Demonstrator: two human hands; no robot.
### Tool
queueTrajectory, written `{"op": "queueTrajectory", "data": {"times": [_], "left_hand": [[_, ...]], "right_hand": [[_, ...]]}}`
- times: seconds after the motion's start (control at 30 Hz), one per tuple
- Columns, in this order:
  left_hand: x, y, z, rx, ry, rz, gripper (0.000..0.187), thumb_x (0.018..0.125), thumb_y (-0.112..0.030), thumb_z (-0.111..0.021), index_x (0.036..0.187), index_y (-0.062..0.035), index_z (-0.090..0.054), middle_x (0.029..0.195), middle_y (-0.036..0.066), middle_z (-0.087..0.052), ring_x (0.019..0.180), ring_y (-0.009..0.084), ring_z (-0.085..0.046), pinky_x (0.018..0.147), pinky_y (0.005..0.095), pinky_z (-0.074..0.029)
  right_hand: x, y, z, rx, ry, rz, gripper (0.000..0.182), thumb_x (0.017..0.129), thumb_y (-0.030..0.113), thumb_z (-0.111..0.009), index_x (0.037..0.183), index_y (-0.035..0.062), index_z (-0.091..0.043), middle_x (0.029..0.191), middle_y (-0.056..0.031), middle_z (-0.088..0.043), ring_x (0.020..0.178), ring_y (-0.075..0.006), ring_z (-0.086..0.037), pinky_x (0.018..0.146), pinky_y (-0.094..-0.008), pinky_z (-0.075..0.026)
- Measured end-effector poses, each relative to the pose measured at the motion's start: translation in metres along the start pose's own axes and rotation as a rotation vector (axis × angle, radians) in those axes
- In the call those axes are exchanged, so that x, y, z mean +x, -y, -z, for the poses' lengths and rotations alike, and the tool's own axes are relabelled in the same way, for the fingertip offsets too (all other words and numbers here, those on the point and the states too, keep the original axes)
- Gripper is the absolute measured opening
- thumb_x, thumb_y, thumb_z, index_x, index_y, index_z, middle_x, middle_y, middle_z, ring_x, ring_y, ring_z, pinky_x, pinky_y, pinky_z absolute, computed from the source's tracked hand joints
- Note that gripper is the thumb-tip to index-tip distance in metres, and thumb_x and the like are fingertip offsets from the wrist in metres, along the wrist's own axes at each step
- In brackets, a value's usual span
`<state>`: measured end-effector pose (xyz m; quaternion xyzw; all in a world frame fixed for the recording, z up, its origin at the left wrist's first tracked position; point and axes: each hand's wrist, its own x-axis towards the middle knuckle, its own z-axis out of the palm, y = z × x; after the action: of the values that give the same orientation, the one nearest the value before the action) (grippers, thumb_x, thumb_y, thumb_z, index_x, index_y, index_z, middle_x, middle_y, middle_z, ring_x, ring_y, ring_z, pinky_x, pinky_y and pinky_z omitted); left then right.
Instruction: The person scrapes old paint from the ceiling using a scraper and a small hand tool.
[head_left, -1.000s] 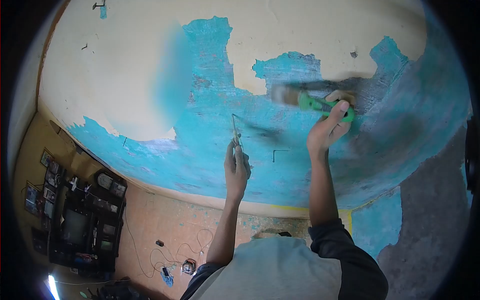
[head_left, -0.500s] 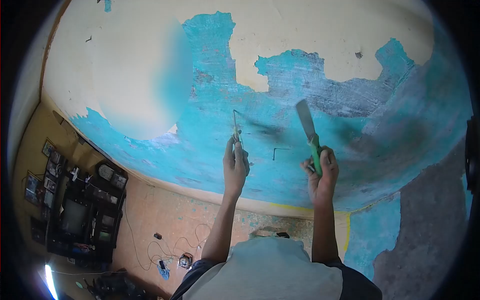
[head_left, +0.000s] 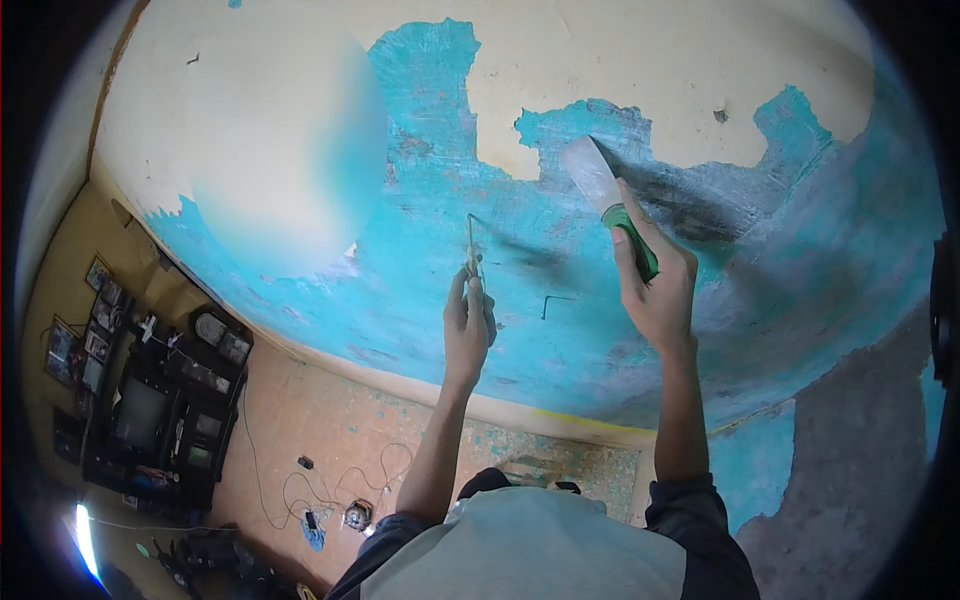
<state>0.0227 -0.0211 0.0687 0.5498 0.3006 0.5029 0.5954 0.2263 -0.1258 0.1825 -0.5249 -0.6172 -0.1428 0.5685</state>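
Note:
My right hand (head_left: 660, 285) is closed around the green handle of a putty knife (head_left: 592, 170). Its wide metal blade points up and left, overlapping the turquoise wall (head_left: 420, 250) just below a ragged edge of cream paint (head_left: 570, 60). Lower and to the left, my left hand (head_left: 467, 325) is closed at the bottom of a thin rod with a bent tip (head_left: 470, 240), which stands upright in front of the wall. The lower end of the rod is hidden in the fingers. An L-shaped hook (head_left: 546, 306) juts from the wall between my hands.
Behind on the left stands a dark cabinet with a television (head_left: 145, 410). Cables and a small round device (head_left: 358, 515) lie on the floor (head_left: 290, 400), along with scattered paint flakes. A grey bare patch (head_left: 850, 440) covers the wall at the right.
My right hand has moved up the wall with the putty knife, and its blade now leans further left, nearer the cream paint edge. My left hand has stayed nearly in place.

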Motion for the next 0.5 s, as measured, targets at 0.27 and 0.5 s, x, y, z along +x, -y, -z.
{"op": "queueTrajectory", "data": {"times": [0.27,0.5], "left_hand": [[0.002,0.004,-0.001,-0.051,0.022,-0.017,0.041,0.115,-0.035,-0.045,0.138,-0.0027,-0.051,0.07,-0.007,-0.041,0.051,0.0003,-0.034,0.043,0.0201,-0.028],[0.005,0.005,0.009,-0.082,0.061,-0.018,0.039,0.115,-0.035,-0.043,0.134,-0.0022,-0.052,0.068,-0.007,-0.041,0.05,-0.0002,-0.032,0.042,0.0202,-0.027]], "right_hand": [[0.045,0.026,-0.028,-0.117,0.084,0.014,0.047,0.098,0.005,-0.066,0.145,0.0057,-0.063,0.084,-0.0247,-0.071,0.055,-0.0148,-0.058,0.056,-0.0321,-0.047],[0.018,0.028,-0.022,-0.128,0.046,-0.085,0.045,0.099,0.005,-0.065,0.144,0.0066,-0.064,0.083,-0.0227,-0.072,0.056,-0.0099,-0.055,0.054,-0.03,-0.045]]}}
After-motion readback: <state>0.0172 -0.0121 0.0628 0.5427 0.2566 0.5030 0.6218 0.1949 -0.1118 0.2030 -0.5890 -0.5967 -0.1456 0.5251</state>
